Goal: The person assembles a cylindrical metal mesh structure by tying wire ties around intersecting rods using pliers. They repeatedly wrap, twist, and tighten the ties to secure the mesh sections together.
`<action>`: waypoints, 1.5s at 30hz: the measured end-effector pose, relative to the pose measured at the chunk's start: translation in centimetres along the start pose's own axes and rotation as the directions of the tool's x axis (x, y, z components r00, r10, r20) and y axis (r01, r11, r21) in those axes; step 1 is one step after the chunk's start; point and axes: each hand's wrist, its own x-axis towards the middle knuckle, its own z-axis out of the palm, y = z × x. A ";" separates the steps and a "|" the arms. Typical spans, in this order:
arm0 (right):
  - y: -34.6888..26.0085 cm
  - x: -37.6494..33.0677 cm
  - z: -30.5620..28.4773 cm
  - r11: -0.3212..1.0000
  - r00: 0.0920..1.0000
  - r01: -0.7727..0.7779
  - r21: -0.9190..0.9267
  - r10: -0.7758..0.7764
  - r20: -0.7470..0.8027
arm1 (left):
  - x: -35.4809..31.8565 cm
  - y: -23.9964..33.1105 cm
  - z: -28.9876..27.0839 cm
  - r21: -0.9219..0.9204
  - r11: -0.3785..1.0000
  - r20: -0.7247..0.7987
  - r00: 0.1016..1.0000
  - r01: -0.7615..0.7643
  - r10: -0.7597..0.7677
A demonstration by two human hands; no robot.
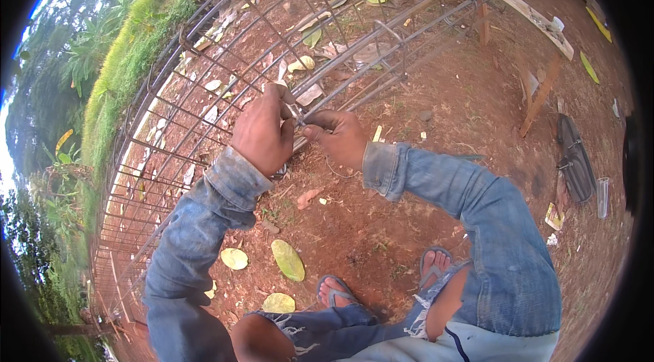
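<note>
Rusty rebar cage (204, 110), perhaps wire-tied, between fingers (315, 132)

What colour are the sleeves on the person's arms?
Faded blue denim sleeves, cuffs rolled back; the head view shows them clearly.

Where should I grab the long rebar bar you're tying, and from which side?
Judging by its pose, grip the long bar just beyond the tie point, between stirrups, coming from above: it lies atop the rebar cage, and both the left hand and right hand crowd the joint.
</note>
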 end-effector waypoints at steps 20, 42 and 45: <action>-0.5 -0.1 -0.1 0.997 1.000 0.005 -0.079 -0.006 -0.014 | -3.7 -2.0 2.7 -0.361 0.888 -0.097 0.936 0.284 -0.339; 0.2 0.9 -3.6 0.849 0.916 0.389 -0.357 -0.316 0.247 | -1.9 -3.3 3.2 -0.579 0.709 0.151 0.908 0.402 -0.391; 0.6 1.6 -4.3 0.742 0.869 0.490 -0.456 -0.374 0.325 | -1.6 -2.9 3.2 -0.584 0.676 0.196 0.887 0.448 -0.419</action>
